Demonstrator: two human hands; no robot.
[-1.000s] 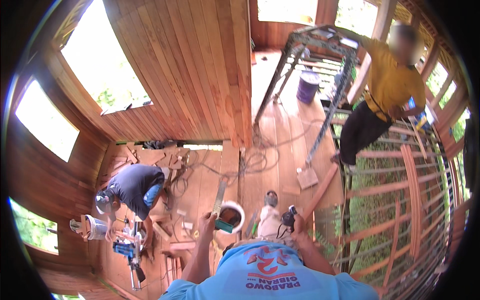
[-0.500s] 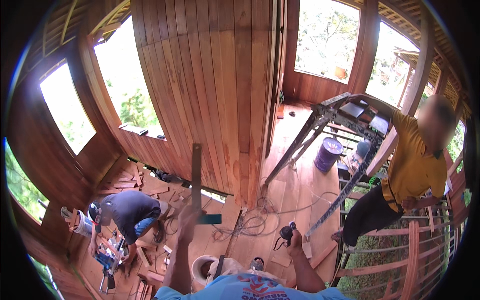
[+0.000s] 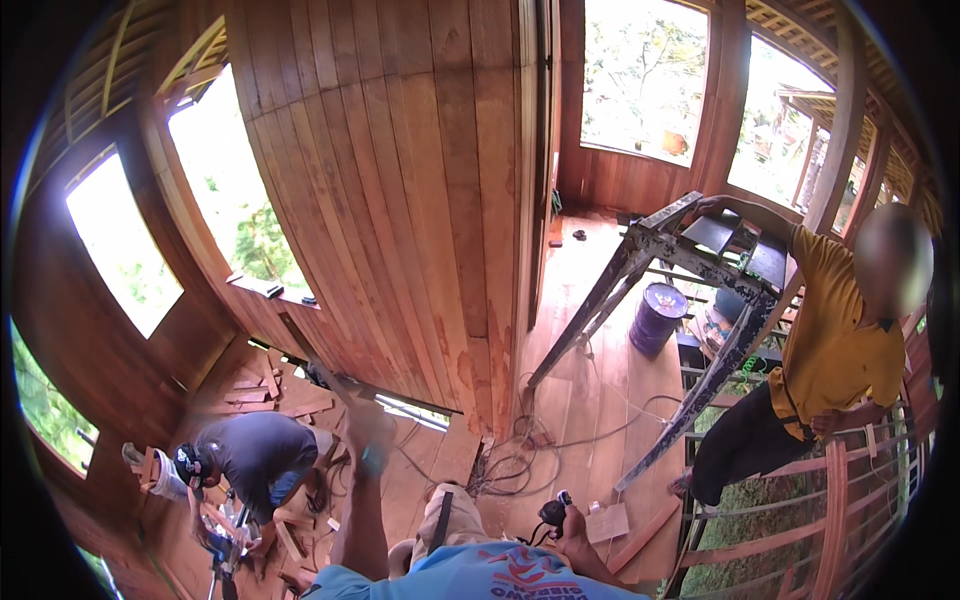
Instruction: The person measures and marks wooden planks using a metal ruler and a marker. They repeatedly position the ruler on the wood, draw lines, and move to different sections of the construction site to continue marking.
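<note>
My left hand [image 3: 370,430], smeared by motion, is raised in front of the plank wall. It grips a try square [image 3: 318,365] with a long dark blade slanting up to the left and a teal stock [image 3: 373,460] partly hidden at the hand. Lower right of centre, my right hand [image 3: 575,537] is closed around a small black tool with a looped strap [image 3: 552,512]; its exact kind I cannot make out. Below that hand are the wooden floor and a pale board piece [image 3: 607,523].
A bent-over person [image 3: 255,455] works at a blue power tool [image 3: 222,545] on the left among wood offcuts [image 3: 255,385]. A person in yellow [image 3: 835,350] touches a metal stand [image 3: 650,245]. Cables [image 3: 515,470] lie on the floor; a purple drum [image 3: 658,318] stands near open joists [image 3: 790,490].
My left hand has tipped the try square from upright over to the left. My right hand has moved slightly left and down with the black tool. The view has shifted a little.
</note>
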